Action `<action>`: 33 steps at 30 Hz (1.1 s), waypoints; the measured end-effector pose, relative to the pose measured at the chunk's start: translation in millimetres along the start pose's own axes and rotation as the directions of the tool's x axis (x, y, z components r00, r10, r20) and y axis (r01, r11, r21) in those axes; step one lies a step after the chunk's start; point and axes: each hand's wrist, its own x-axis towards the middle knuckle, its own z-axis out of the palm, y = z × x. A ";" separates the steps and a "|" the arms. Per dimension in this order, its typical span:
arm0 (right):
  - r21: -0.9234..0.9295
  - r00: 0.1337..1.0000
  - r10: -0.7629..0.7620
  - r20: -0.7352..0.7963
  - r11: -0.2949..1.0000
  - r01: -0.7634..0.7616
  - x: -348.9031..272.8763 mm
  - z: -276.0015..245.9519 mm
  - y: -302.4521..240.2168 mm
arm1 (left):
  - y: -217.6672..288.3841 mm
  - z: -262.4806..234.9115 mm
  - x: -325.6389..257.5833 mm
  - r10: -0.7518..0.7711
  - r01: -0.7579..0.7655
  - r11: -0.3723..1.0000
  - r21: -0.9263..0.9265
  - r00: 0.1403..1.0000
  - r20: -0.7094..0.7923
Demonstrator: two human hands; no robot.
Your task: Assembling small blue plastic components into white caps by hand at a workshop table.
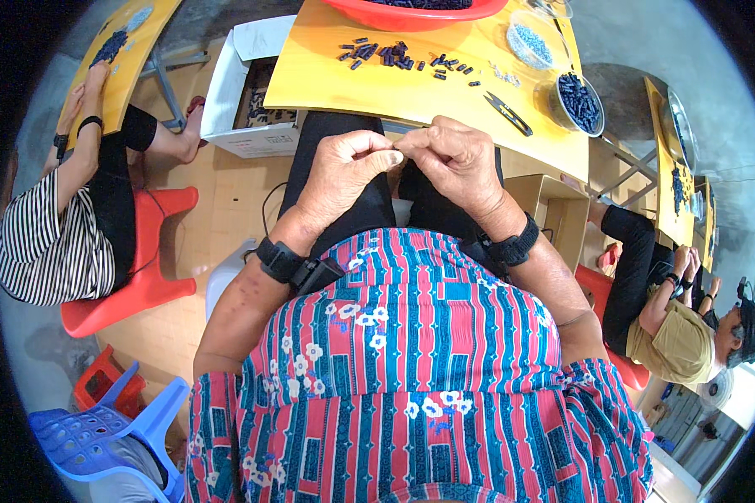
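Observation:
My left hand (pixel 340 174) and my right hand (pixel 461 163) meet over my lap, just off the near edge of the yellow table (pixel 310 84). Thumbs and forefingers of both are pinched together, tip against tip. Whatever sits between the fingertips is too small to make out. On the tabletop lie several loose dark cylindrical pieces (pixel 398 57) and a few tiny clear pieces (pixel 505 75). Black thread snips (pixel 508 113) rest to the right of them. Beyond, a round bowl (pixel 555 107) holds many dark pieces, and a clear tub (pixel 512 40) holds small pale-blue pieces.
A red basin (pixel 394 18) of dark pieces stands at the table's far side. Below are a white carton (pixel 252 144) at left and a brown box (pixel 538 186) at right. Co-workers sit on both sides; a red chair (pixel 155 251) and blue chair (pixel 155 411) stand left.

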 end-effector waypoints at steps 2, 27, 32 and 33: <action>0.161 0.967 0.232 0.102 0.956 -0.246 2.1 -1.6 -8.4 | -0.2 -0.7 -0.8 0.002 -0.002 1.000 0.017 1.000 -0.019; 0.695 0.543 0.736 0.404 0.138 -0.705 -23.7 -9.2 28.8 | -16.8 2.8 0.7 -0.086 0.087 0.996 0.017 0.996 -0.011; 0.712 0.588 0.689 0.424 0.148 -0.687 -21.0 -10.8 24.4 | -14.0 3.9 -1.1 -0.083 0.083 0.997 0.000 0.997 0.006; 0.702 0.595 0.676 0.435 0.158 -0.694 -21.0 -10.9 25.4 | -11.4 4.3 -1.3 -0.080 0.080 0.997 0.003 0.997 0.013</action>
